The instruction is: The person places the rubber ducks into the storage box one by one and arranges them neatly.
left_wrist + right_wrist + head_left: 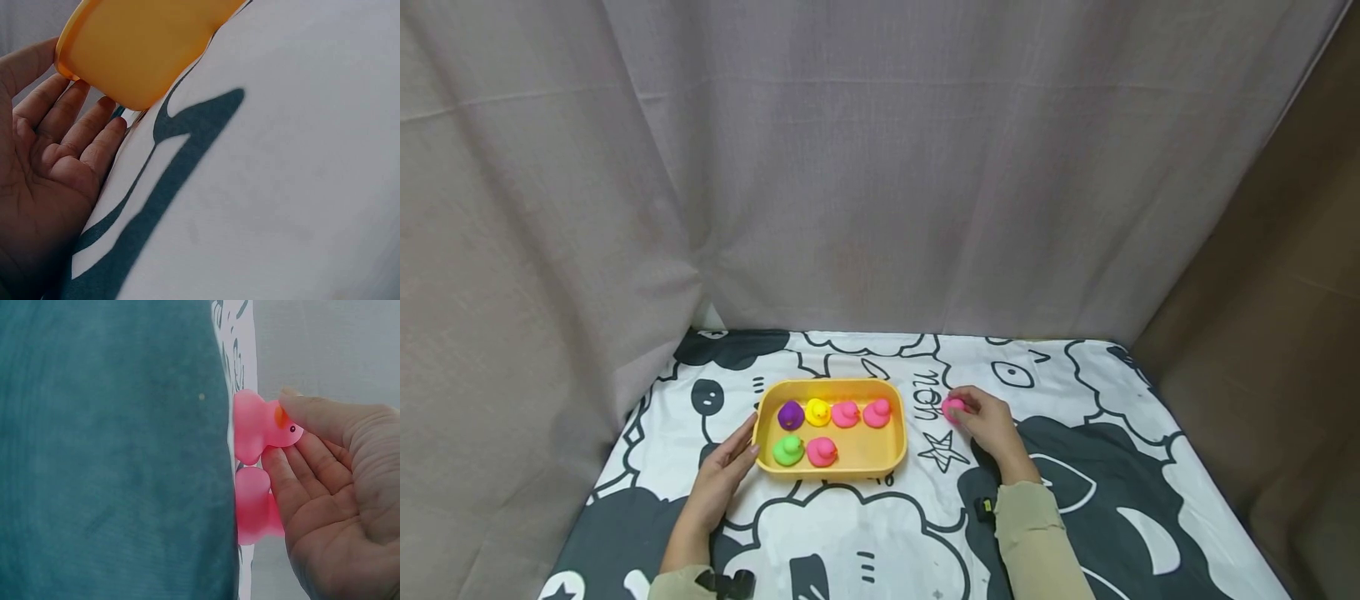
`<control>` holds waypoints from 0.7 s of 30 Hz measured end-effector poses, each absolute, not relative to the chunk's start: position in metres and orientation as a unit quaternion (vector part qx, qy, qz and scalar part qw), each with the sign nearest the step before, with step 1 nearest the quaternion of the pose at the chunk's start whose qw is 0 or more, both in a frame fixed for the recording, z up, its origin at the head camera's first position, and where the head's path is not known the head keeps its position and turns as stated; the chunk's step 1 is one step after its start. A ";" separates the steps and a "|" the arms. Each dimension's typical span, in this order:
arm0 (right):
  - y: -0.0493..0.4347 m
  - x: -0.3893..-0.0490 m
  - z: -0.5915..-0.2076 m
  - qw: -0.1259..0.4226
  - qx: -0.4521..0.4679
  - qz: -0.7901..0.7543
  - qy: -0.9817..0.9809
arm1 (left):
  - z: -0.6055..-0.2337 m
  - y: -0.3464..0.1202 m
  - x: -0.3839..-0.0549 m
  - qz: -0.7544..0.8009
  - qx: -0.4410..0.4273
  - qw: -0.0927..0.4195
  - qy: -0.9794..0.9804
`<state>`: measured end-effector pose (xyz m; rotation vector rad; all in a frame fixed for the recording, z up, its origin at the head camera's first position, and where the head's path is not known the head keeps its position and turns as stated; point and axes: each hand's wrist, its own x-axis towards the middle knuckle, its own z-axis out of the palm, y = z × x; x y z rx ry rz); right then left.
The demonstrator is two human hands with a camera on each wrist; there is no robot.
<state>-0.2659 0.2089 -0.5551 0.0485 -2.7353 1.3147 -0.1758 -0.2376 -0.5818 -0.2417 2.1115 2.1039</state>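
At the left end of a yellow tray (865, 472), my left hand (721, 477) rests its extended fingers against the outside wall. The left wrist view shows these fingertips (107, 105) at the tray's corner (134, 69), the palm holding nothing. To the right of the tray, my right hand (988, 423) pinches a pink rubber duck (952, 408). Up close, thumb and fingers hold that duck (249, 428) by its head, its base at the cloth. A second pink duck (253, 506) stands beside it, partly covered by the fingers; the hand hides it in the head view.
Inside the tray sit a purple duck (791, 415), a yellow duck (817, 412), a green duck (787, 450) and several pink ducks (822, 452). A black-and-white patterned cloth (850, 550) covers the table. Grey curtains (880, 192) hang behind it.
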 end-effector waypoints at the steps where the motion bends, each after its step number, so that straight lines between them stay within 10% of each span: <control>1: 0.209 -0.266 -0.555 0.053 0.017 0.432 -0.900 | -0.582 -0.238 -0.176 0.702 -0.080 0.076 0.704; 21: 0.208 -0.265 -0.554 0.060 0.008 0.436 -0.898 | -0.582 -0.237 -0.175 0.702 -0.082 0.073 0.704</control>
